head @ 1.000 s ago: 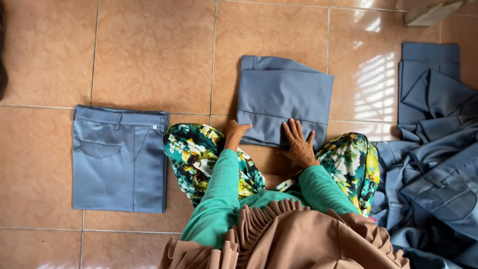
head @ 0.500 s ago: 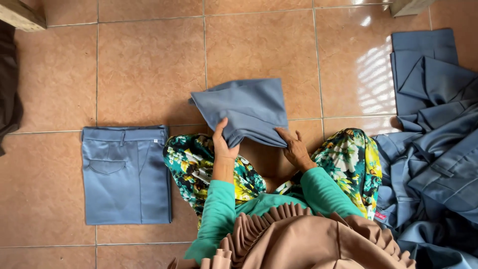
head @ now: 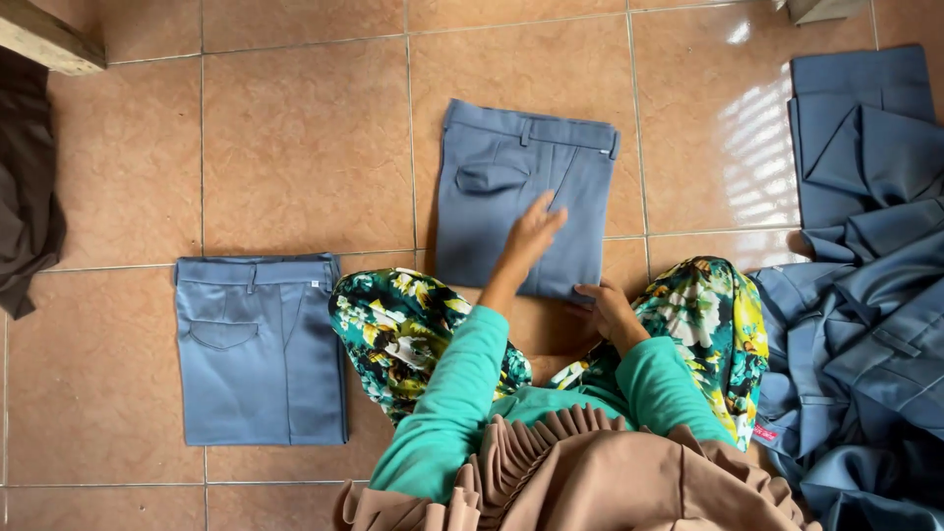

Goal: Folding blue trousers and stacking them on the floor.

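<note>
A folded pair of blue-grey trousers (head: 511, 177) lies flat on the tiled floor in front of my knees, waistband at the far end and back pocket facing up. My left hand (head: 532, 234) rests flat on its lower middle, fingers spread. My right hand (head: 610, 307) is at the fold's near right corner, fingers curled on the edge of the cloth. My legs in flowered fabric (head: 413, 329) frame the trousers on both sides.
A second folded pair of blue trousers (head: 258, 349) lies on the floor to my left. A heap of unfolded blue garments (head: 865, 285) fills the right side. Dark brown cloth (head: 25, 197) hangs at the left edge under a wooden plank (head: 49, 39).
The folded trousers were lifted at the near edge and turned over. They now lie flat, pocket side up, and my left hand has moved onto them.
</note>
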